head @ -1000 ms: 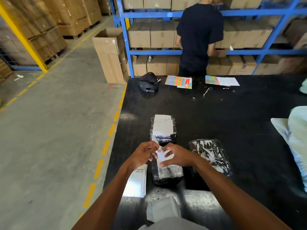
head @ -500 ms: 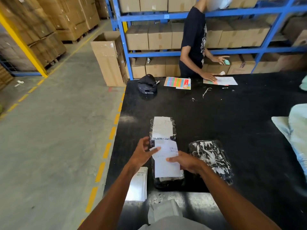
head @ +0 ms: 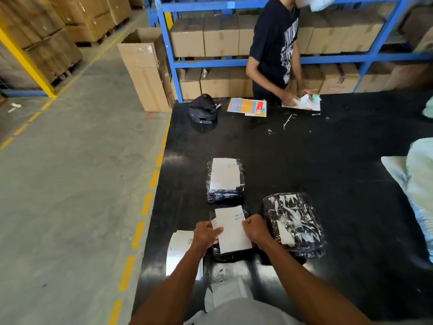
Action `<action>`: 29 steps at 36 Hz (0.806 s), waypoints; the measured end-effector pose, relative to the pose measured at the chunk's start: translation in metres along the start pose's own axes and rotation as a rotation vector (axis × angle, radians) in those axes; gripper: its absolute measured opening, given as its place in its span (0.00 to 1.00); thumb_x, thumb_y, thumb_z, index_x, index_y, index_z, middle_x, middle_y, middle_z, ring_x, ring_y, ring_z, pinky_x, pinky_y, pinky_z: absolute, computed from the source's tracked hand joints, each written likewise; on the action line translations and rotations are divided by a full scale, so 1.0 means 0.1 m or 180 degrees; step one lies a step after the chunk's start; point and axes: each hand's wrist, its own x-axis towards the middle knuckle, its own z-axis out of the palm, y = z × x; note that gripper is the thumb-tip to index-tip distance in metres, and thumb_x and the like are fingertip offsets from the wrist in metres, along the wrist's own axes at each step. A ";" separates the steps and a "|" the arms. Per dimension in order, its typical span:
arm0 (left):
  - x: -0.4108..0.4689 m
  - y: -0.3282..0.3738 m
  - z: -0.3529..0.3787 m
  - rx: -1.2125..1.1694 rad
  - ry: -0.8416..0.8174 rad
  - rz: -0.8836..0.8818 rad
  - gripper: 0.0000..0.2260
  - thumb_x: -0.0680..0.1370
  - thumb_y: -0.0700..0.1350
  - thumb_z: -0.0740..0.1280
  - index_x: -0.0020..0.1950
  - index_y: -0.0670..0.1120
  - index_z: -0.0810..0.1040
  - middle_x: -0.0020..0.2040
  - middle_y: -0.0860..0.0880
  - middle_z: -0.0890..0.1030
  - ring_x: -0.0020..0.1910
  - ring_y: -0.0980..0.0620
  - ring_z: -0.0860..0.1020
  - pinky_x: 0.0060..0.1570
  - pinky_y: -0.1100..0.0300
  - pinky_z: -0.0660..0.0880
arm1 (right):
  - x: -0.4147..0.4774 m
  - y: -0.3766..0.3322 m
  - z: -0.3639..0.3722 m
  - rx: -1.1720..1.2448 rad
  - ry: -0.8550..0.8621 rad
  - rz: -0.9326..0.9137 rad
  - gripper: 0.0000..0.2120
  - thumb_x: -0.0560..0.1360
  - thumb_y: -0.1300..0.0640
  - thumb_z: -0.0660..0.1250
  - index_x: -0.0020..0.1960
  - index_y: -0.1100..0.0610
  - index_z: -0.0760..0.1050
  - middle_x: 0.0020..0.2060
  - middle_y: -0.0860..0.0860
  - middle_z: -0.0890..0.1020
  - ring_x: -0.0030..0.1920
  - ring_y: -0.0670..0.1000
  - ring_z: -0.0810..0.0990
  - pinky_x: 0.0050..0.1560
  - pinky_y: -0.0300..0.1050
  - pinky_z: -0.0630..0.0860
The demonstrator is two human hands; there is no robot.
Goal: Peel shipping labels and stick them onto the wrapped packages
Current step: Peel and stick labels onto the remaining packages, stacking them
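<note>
Left hand (head: 206,235) pinches the left edge of the label (head: 232,231) with curled fingers, and I see the right hand (head: 256,228) pinching its right edge. That label sits over the near package (head: 234,256) on the black table (head: 304,160). A labelled package (head: 225,181) lies just beyond, and a third package (head: 294,221) lies to the right.
</note>
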 end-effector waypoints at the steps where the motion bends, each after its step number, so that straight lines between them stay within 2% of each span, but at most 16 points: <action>1: 0.04 -0.02 0.00 0.0042 0.0015 0.0014 0.11 0.76 0.35 0.73 0.57 0.33 0.82 0.52 0.38 0.85 0.52 0.37 0.84 0.54 0.41 0.81 | 0.02 0.01 0.03 -0.0098 0.0024 0.0076 0.22 0.78 0.59 0.67 0.27 0.56 0.64 0.25 0.50 0.71 0.32 0.52 0.73 0.36 0.42 0.67; 2: 0.06 -0.03 0.01 0.0079 0.0033 0.0030 0.11 0.76 0.35 0.73 0.57 0.33 0.82 0.50 0.39 0.86 0.51 0.38 0.85 0.53 0.40 0.82 | 0.02 0.00 0.04 -0.0160 0.0020 0.0143 0.19 0.79 0.58 0.66 0.30 0.58 0.68 0.29 0.54 0.76 0.37 0.54 0.78 0.39 0.42 0.68; 4: 0.08 -0.02 0.00 0.0110 0.0071 0.0036 0.09 0.76 0.35 0.73 0.55 0.35 0.82 0.49 0.41 0.86 0.49 0.41 0.85 0.48 0.47 0.84 | 0.06 -0.01 0.07 -0.0173 -0.0011 0.0253 0.15 0.80 0.56 0.65 0.40 0.65 0.79 0.41 0.60 0.84 0.48 0.58 0.84 0.42 0.41 0.69; 6: 0.12 -0.02 0.00 0.0102 0.0073 0.0052 0.08 0.76 0.35 0.73 0.55 0.36 0.83 0.48 0.43 0.85 0.47 0.43 0.85 0.41 0.55 0.83 | 0.06 -0.07 0.07 -0.0288 -0.0017 0.0275 0.15 0.80 0.55 0.64 0.49 0.67 0.81 0.49 0.62 0.86 0.53 0.60 0.84 0.43 0.41 0.69; 8: 0.18 -0.03 0.01 0.0095 0.0094 0.0044 0.09 0.76 0.35 0.73 0.55 0.35 0.83 0.48 0.42 0.86 0.46 0.43 0.85 0.41 0.54 0.83 | 0.06 -0.12 0.06 -0.0434 0.0013 0.0255 0.14 0.81 0.56 0.63 0.53 0.66 0.81 0.53 0.62 0.85 0.55 0.61 0.83 0.45 0.43 0.72; 12: 0.29 -0.04 0.02 0.0089 0.0101 -0.0092 0.10 0.76 0.35 0.73 0.56 0.35 0.82 0.52 0.39 0.86 0.50 0.40 0.85 0.45 0.48 0.84 | 0.12 -0.16 0.08 -0.0578 0.0045 0.0267 0.14 0.81 0.55 0.62 0.53 0.64 0.81 0.53 0.62 0.85 0.56 0.62 0.83 0.51 0.48 0.78; 16: 0.39 -0.09 0.02 0.0166 0.0163 -0.0154 0.11 0.75 0.36 0.74 0.56 0.36 0.82 0.52 0.40 0.86 0.50 0.40 0.85 0.49 0.42 0.83 | 0.17 -0.11 0.13 -0.0646 0.0037 0.0274 0.13 0.81 0.55 0.63 0.51 0.64 0.82 0.52 0.62 0.85 0.53 0.61 0.84 0.50 0.48 0.79; 21: 0.46 -0.15 0.03 0.0184 0.0186 -0.0244 0.11 0.74 0.37 0.75 0.56 0.37 0.82 0.52 0.41 0.86 0.49 0.40 0.85 0.48 0.44 0.84 | 0.16 -0.13 0.14 -0.0706 0.0049 0.0276 0.14 0.81 0.56 0.63 0.54 0.64 0.82 0.53 0.62 0.85 0.55 0.61 0.84 0.49 0.47 0.78; 26: 0.58 -0.24 0.02 0.0293 0.0228 -0.0276 0.13 0.72 0.39 0.78 0.55 0.39 0.82 0.52 0.42 0.86 0.48 0.41 0.85 0.48 0.40 0.83 | 0.15 -0.15 0.12 -0.0935 0.0052 0.0175 0.13 0.81 0.56 0.62 0.55 0.64 0.80 0.55 0.62 0.84 0.55 0.61 0.83 0.47 0.47 0.77; 29: 0.53 -0.20 0.02 0.0270 0.0238 -0.0305 0.13 0.73 0.38 0.77 0.56 0.39 0.82 0.52 0.42 0.86 0.49 0.41 0.85 0.49 0.42 0.83 | 0.11 -0.20 0.08 -0.1356 -0.0021 -0.0048 0.14 0.80 0.58 0.60 0.58 0.64 0.79 0.57 0.62 0.83 0.57 0.62 0.83 0.52 0.50 0.79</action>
